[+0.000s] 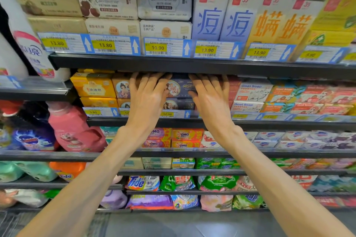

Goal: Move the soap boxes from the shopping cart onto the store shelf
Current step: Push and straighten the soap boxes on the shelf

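Your left hand (147, 100) and right hand (211, 100) are reaching apart into the store shelf (154, 122), straight fingers are pressing the dark blue soap boxes (181, 88), stacked between yellow boxes (92, 86) and Goat Soap boxes (252, 92).

The store shelf (134, 122) is fitted with a price-label strip along its front edge. Stacked directly on it are yellow boxes (92, 86), dark blue soap boxes (180, 88) and Goat Soap boxes (252, 91), arranged side by side.
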`<move>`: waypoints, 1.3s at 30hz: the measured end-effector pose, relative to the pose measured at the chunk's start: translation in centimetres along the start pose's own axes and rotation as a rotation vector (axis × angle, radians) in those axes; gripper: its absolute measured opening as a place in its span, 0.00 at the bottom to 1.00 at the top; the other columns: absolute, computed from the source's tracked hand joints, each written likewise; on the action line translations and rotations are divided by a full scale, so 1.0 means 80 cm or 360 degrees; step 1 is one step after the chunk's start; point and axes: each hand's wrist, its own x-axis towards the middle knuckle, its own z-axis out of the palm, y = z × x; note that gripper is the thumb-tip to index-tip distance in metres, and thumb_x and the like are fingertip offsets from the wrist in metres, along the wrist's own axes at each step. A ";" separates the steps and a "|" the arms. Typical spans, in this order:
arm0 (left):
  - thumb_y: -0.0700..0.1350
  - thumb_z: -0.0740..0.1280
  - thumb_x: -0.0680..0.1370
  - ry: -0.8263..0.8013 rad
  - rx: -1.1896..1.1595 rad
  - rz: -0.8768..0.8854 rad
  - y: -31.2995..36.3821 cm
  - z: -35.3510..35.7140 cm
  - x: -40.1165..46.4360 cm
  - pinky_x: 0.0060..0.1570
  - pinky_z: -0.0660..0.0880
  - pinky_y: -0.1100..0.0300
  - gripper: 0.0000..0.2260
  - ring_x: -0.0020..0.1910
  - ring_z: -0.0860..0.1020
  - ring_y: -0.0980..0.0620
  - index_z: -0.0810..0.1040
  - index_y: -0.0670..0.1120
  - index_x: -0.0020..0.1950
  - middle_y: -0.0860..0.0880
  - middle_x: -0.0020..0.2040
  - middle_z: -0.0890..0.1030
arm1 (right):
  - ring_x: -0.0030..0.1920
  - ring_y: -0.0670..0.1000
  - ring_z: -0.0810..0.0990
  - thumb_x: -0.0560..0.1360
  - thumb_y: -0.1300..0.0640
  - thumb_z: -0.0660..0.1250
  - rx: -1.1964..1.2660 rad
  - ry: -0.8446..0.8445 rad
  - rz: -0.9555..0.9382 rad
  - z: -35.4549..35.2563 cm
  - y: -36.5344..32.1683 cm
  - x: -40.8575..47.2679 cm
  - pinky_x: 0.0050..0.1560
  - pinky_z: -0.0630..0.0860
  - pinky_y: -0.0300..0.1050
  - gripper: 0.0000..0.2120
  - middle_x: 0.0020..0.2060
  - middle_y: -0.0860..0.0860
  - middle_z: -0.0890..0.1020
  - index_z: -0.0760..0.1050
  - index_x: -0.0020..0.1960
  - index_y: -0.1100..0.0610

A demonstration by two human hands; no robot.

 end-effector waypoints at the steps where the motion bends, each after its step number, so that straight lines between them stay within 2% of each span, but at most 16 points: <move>1: 0.45 0.66 0.81 -0.0005 0.0002 -0.0002 0.000 0.000 0.000 0.75 0.56 0.41 0.18 0.70 0.70 0.45 0.73 0.48 0.71 0.49 0.69 0.75 | 0.69 0.56 0.71 0.80 0.51 0.65 0.0001 -0.0003 -0.0001 -0.001 0.000 0.000 0.75 0.56 0.62 0.23 0.65 0.51 0.78 0.69 0.74 0.53; 8: 0.46 0.66 0.81 -0.0016 -0.0004 -0.0017 0.004 -0.003 -0.001 0.75 0.55 0.41 0.19 0.70 0.71 0.46 0.72 0.47 0.72 0.49 0.68 0.76 | 0.69 0.56 0.71 0.79 0.50 0.63 0.0033 0.0007 -0.0050 -0.015 0.006 -0.005 0.76 0.56 0.61 0.26 0.65 0.52 0.77 0.66 0.75 0.54; 12: 0.47 0.64 0.82 0.0023 -0.0008 -0.0037 0.007 -0.003 0.000 0.75 0.57 0.40 0.17 0.68 0.72 0.45 0.74 0.48 0.70 0.48 0.66 0.77 | 0.69 0.58 0.71 0.79 0.48 0.63 0.0029 -0.0022 -0.0031 -0.015 0.008 -0.005 0.74 0.58 0.63 0.26 0.65 0.54 0.77 0.67 0.75 0.56; 17: 0.44 0.66 0.82 0.0047 -0.0036 -0.0108 0.010 0.000 0.009 0.73 0.59 0.41 0.14 0.67 0.71 0.42 0.77 0.48 0.67 0.45 0.63 0.78 | 0.65 0.61 0.75 0.79 0.49 0.65 0.0081 0.0030 0.0037 -0.004 0.001 0.011 0.71 0.62 0.66 0.20 0.61 0.56 0.80 0.75 0.68 0.55; 24: 0.42 0.68 0.80 0.0085 -0.0094 -0.0112 0.009 -0.002 0.014 0.65 0.67 0.43 0.11 0.59 0.75 0.39 0.79 0.46 0.63 0.42 0.57 0.80 | 0.65 0.62 0.75 0.77 0.50 0.69 0.0123 -0.0006 0.0070 0.004 0.004 0.016 0.70 0.61 0.67 0.17 0.59 0.55 0.81 0.78 0.65 0.54; 29: 0.42 0.68 0.81 0.0098 -0.0150 -0.0098 0.011 -0.005 0.011 0.61 0.69 0.45 0.11 0.58 0.74 0.39 0.79 0.45 0.62 0.43 0.58 0.80 | 0.66 0.61 0.72 0.78 0.50 0.67 0.0113 0.0031 0.0030 -0.002 0.006 0.013 0.70 0.62 0.65 0.17 0.61 0.54 0.80 0.78 0.65 0.55; 39: 0.43 0.65 0.82 0.0049 -0.0208 -0.0144 0.012 -0.004 0.009 0.64 0.67 0.45 0.13 0.60 0.73 0.40 0.78 0.46 0.66 0.43 0.60 0.79 | 0.67 0.60 0.71 0.80 0.48 0.63 0.0121 0.0005 -0.0007 -0.014 0.005 0.012 0.70 0.63 0.63 0.18 0.61 0.54 0.79 0.76 0.67 0.54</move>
